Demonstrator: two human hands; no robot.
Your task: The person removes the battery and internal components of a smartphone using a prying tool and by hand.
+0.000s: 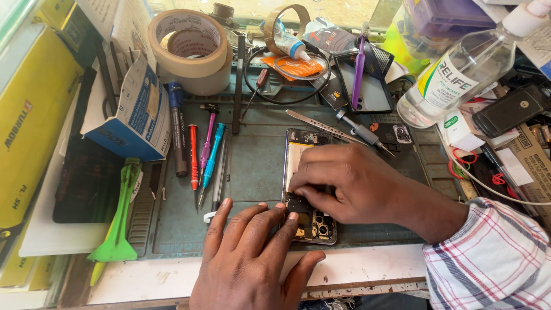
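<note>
Black opened phone (307, 189) lengthwise, camera end nearest

Two tape rolls (189, 49), one opened phone (307, 189), two hands (350, 181).

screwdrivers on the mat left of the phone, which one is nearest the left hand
The blue-handled screwdriver: its tip ends just above the left hand's fingers, while the red and purple ones lie farther left.

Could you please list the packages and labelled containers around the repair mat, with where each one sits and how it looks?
Small box: left of the mat, tilted, blue and white, flap open.
Large box: far left edge, yellow.
Clear bottle: upper right, lying tilted, white-green-yellow label.
Cardboard box: right edge, brown.
</note>
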